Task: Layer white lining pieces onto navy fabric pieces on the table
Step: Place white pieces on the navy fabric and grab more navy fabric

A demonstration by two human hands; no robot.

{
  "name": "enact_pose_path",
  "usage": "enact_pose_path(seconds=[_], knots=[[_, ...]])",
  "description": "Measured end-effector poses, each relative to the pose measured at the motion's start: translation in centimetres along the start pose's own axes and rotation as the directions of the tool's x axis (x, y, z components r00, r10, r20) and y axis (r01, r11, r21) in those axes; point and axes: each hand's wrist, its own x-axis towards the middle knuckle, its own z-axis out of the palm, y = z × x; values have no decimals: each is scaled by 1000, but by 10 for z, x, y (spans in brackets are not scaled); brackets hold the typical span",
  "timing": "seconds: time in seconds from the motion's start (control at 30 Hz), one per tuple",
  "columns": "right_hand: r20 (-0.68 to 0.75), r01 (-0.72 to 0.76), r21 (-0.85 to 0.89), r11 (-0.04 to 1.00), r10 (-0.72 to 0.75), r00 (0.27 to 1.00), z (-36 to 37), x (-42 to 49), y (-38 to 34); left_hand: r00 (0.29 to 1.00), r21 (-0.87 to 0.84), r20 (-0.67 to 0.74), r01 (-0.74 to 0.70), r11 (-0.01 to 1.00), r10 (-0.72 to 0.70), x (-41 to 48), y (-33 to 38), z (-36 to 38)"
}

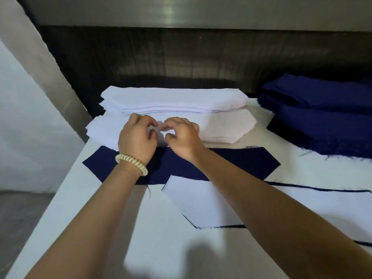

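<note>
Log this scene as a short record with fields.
left hand: fingers curled on the near lining stack; grip unclear
right hand: likewise, beside the left
navy piece: bare, flat before that stack, under both wrists
lined piece: white on navy, nearest the person
navy stack: far right of table

A white table (80,208) stands before a dark ribbed panel (181,55) topped by a shiny metal band (171,13).
</note>
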Motion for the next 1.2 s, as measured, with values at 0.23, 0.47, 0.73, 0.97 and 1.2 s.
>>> enact_pose_path(seconds=[0.23,0.47,0.73,0.97,1.2], knots=[[-60,-69,-197,978,58,997,-56,-22,41,988,-58,125,-85,995,91,1,63,37],[-94,-188,-344,920,165,982,-114,-42,77,954,-87,257,-137,987,155,1,122,72],[-263,-478,-572,667,403,877,-178,-73,151,885,-120,405,-200,972,232,-12,181,112],[-206,-385,-485,785,325,923,-203,-82,177,856,-129,426,-264,956,294,-11,222,146],[-94,-292,-591,752,295,951,-218,-87,189,852,-68,405,-333,940,331,-8,240,167]])
